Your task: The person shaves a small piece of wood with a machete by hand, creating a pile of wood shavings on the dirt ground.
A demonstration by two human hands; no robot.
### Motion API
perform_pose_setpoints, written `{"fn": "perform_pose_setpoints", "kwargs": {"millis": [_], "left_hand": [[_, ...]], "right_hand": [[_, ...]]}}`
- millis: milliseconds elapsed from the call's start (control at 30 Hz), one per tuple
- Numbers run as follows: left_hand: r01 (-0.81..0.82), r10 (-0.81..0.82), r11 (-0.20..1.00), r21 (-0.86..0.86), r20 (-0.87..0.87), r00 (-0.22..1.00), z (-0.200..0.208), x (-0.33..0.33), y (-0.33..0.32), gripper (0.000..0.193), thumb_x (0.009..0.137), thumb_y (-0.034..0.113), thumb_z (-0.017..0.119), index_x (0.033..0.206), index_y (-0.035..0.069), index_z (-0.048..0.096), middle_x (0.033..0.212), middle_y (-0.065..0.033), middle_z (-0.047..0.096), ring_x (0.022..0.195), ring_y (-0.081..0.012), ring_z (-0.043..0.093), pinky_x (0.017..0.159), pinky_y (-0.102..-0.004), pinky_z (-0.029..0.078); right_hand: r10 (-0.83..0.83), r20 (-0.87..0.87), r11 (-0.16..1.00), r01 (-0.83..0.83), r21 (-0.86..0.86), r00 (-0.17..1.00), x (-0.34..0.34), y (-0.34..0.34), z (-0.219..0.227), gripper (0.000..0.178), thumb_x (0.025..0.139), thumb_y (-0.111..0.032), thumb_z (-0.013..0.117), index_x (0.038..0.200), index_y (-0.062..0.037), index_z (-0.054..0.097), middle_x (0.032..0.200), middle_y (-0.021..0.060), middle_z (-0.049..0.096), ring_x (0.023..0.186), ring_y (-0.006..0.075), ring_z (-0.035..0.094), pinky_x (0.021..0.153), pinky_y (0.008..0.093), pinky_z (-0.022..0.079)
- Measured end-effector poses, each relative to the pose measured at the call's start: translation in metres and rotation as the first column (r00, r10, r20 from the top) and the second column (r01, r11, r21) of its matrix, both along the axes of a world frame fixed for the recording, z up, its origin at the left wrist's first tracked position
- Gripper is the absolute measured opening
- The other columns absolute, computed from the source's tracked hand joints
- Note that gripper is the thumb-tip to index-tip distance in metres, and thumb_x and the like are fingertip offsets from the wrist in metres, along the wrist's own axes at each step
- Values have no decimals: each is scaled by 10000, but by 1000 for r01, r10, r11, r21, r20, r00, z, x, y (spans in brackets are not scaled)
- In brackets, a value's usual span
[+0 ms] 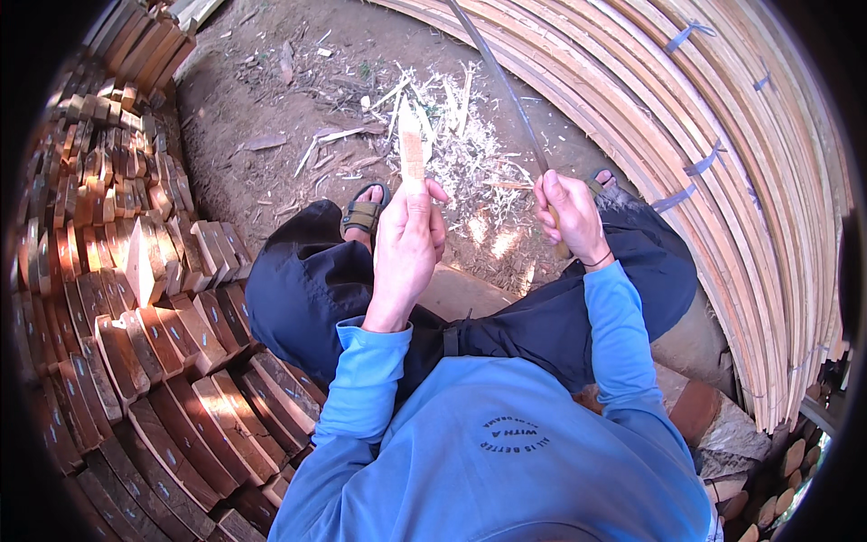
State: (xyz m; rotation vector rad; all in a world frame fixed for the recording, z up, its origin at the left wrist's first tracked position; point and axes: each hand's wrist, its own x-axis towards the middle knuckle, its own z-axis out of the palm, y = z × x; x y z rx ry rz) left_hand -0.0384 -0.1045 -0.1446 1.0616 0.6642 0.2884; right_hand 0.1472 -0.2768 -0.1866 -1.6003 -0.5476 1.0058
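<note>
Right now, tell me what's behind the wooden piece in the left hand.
Pale shavings and brown dirt show around the wooden piece; whatever lies directly behind it is covered.

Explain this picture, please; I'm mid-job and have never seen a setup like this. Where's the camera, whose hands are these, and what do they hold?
There's no machine here. A camera on a seated person's head looks down, so you see their own two bare hands; picture left is their left. The wide lens bends straight edges near the rim.

The left hand holds a light wooden piece upward in the picture. The right hand grips a long, thin, dark tool by its handle.

Beyond them, pale shavings lie on the dirt ground. Stacked wood blocks fill the left side; long wooden strips, tied in bundles, curve along the right.
</note>
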Motion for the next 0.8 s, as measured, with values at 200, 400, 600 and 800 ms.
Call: {"fn": "perform_pose_setpoints", "kwargs": {"millis": [200,400,600,800], "left_hand": [[51,-17,965,256,-133,991,-23,-2,7,323,1126,328,429,1013,67,580,645,62,437,551,-32,382,493,-238,312],[-47,134,901,431,-174,976,-20,6,-2,315,1127,294,434,983,53,576,647,71,391,548,-28,359,487,-231,305],[124,118,828,547,-387,915,-28,1,9,257,1075,228,479,1050,13,618,764,-155,645,706,-328,655,685,-438,489],[165,149,745,646,-403,903,-30,0,5,258,1067,209,482,1091,-2,628,921,-234,709,877,-446,672,784,-518,495]], "right_hand": [[28,504,999,-14,-32,863,1,1,4,597,1017,-531,573,738,-4,590,554,84,446,509,164,418,511,374,336],[179,674,984,-116,-138,717,-9,10,25,561,973,-527,642,760,-9,616,552,150,491,495,315,534,508,428,399],[364,722,931,-198,-308,588,-10,6,25,529,921,-516,699,778,-8,655,559,213,557,564,408,623,546,465,472],[421,714,898,-145,-415,559,-9,2,32,531,907,-527,699,763,-17,672,567,214,584,582,412,642,570,482,494]]}}
